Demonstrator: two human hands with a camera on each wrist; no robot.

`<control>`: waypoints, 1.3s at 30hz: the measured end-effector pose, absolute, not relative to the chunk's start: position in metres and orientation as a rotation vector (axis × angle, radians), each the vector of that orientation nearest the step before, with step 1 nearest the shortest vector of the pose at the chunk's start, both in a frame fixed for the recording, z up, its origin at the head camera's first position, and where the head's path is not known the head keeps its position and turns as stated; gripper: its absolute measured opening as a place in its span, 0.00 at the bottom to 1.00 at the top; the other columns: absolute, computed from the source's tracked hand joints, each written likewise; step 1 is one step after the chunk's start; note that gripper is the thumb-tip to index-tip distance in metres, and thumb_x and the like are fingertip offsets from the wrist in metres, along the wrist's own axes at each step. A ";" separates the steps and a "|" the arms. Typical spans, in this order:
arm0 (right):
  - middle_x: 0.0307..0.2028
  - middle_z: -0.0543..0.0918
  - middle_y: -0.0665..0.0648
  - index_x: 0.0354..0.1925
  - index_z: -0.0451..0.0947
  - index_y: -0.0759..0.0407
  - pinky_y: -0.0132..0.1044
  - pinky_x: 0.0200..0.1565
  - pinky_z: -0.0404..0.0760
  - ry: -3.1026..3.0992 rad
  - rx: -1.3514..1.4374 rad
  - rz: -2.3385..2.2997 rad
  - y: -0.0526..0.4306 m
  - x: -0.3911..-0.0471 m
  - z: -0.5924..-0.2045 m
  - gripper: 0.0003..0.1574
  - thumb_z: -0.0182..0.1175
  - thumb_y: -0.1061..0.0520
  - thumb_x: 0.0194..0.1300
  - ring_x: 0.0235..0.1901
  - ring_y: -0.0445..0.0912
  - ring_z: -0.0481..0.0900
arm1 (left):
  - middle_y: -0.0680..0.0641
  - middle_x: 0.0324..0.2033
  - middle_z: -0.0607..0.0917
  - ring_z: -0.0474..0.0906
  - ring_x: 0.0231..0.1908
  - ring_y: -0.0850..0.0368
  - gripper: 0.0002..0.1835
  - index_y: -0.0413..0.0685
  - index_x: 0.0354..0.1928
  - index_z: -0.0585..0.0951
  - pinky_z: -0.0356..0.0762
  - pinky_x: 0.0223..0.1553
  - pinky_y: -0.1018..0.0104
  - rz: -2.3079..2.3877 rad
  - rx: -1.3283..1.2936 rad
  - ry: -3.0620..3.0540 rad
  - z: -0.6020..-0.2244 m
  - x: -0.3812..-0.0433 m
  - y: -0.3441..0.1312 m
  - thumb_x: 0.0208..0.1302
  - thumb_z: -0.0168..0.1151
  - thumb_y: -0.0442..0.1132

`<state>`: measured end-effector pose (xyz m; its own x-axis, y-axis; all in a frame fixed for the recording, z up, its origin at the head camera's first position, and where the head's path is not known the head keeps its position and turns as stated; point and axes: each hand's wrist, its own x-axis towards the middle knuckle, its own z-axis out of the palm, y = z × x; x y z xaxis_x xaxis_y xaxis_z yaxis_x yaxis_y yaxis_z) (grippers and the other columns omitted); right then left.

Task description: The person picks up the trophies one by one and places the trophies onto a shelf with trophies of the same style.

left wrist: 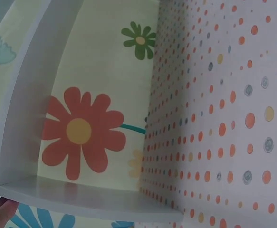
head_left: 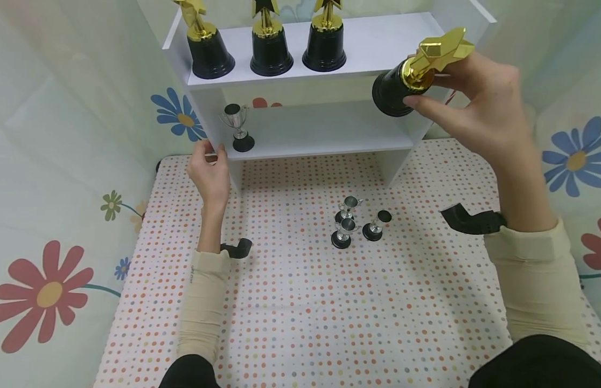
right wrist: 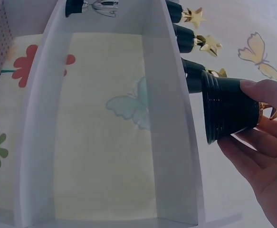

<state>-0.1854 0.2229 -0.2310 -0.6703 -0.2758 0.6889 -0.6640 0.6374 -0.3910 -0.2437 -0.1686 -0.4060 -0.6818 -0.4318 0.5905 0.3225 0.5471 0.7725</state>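
My right hand (head_left: pixel 491 102) holds a gold star trophy (head_left: pixel 395 94) by its black base and stem, tilted with its star to the upper right. In the right wrist view, the black base (right wrist: pixel 231 107) overlaps the outer side of the upper shelf board (right wrist: pixel 174 123). At the left end of the white shelf unit (head_left: pixel 320 126), my left hand (head_left: pixel 209 175) grips the side panel's edge near the lower board, thumb in front. A small silver cup trophy (head_left: pixel 237 126) stands on that board close to this hand. Only a few left fingers (left wrist: pixel 0 211) show in the left wrist view.
Three star trophies, a left one (head_left: pixel 210 54), a middle one (head_left: pixel 271 48) and a right one (head_left: pixel 325 43), stand on the upper board. Three small silver cups (head_left: pixel 344 231) stand grouped on the dotted tablecloth (head_left: pixel 300 312) before the unit. Flowered curtains (head_left: pixel 53 161) surround the table.
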 end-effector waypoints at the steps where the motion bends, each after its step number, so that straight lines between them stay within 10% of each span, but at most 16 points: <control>1: 0.55 0.82 0.35 0.63 0.79 0.62 0.25 0.60 0.78 -2.276 0.715 0.872 0.223 -0.187 -0.229 0.34 0.73 0.71 0.58 0.55 0.26 0.80 | 0.36 0.41 0.88 0.84 0.38 0.44 0.11 0.32 0.47 0.84 0.80 0.41 0.63 -1.205 0.086 -1.986 -0.406 -0.244 -0.168 0.72 0.62 0.34; 11: 0.59 0.85 0.60 0.66 0.78 0.57 0.25 0.62 0.75 -2.378 0.638 0.764 0.220 -0.213 -0.205 0.32 0.71 0.60 0.64 0.57 0.29 0.80 | 0.35 0.42 0.88 0.84 0.40 0.44 0.11 0.32 0.49 0.84 0.79 0.42 0.66 -1.220 0.087 -1.976 -0.405 -0.242 -0.170 0.72 0.62 0.34; 39: 0.71 0.73 0.58 0.74 0.68 0.44 0.31 0.71 0.68 -2.711 0.561 0.871 0.210 -0.270 -0.179 0.33 0.59 0.53 0.74 0.64 0.45 0.73 | 0.35 0.42 0.88 0.84 0.43 0.43 0.11 0.31 0.48 0.83 0.81 0.45 0.60 -1.219 0.070 -1.987 -0.406 -0.244 -0.164 0.73 0.60 0.33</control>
<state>-0.2701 0.2105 -0.1792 -0.8978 -0.2851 0.3356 -0.4273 0.7485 -0.5071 -0.2443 -0.1641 -0.4061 -0.6887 -0.4217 0.5898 0.3349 0.5366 0.7746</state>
